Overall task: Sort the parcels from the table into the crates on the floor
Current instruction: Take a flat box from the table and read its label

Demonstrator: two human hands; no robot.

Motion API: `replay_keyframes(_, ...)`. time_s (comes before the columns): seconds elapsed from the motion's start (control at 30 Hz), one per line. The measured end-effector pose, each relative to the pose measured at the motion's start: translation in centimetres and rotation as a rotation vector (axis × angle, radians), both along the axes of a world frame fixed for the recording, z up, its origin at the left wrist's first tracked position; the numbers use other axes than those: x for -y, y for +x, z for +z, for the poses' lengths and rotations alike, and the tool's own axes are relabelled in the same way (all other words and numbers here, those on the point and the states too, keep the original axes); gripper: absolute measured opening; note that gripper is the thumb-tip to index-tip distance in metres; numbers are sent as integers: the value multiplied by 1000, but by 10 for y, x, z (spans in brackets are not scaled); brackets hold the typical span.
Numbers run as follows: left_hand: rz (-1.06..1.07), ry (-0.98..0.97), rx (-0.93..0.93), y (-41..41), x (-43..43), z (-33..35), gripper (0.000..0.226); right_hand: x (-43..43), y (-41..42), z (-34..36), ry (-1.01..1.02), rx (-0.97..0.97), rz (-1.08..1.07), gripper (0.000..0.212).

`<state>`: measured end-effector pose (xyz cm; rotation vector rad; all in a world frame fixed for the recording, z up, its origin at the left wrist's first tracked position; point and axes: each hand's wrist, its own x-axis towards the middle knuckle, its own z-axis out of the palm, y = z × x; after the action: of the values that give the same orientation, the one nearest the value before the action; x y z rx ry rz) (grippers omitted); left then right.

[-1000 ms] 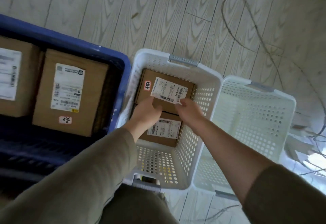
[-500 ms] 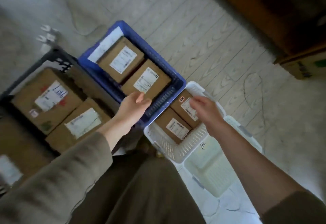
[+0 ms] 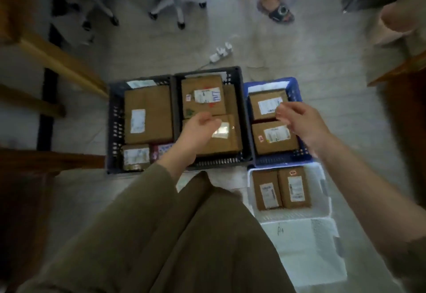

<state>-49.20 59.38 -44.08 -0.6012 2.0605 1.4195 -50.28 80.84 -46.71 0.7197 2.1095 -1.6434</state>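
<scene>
Both hands have come up out of the white crate since a second ago, and my view now takes in the whole row. I see my left hand over the middle dark crate, fingers loosely curled, holding nothing. My right hand hangs over the blue crate, equally relaxed and empty. Two parcels lie side by side, labels up, in the white crate.

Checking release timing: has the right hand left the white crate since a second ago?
Yes. The right hand, then inside the white crate, is now away from it, over the blue crate.
</scene>
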Motion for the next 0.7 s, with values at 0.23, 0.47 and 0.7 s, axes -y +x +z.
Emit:
replay_keyframes(0.23,338,-72,-76,61,162,47,49,163,-15,47,22,-83,383,26)
replay_keyframes(0.47,633,-103,-202,136,310,97,48,359,15,91,30,-178,720,42)
replay_keyframes(0.7,853,-187,-332,205,417,146,49,508,51,149,4,-336,980,45)
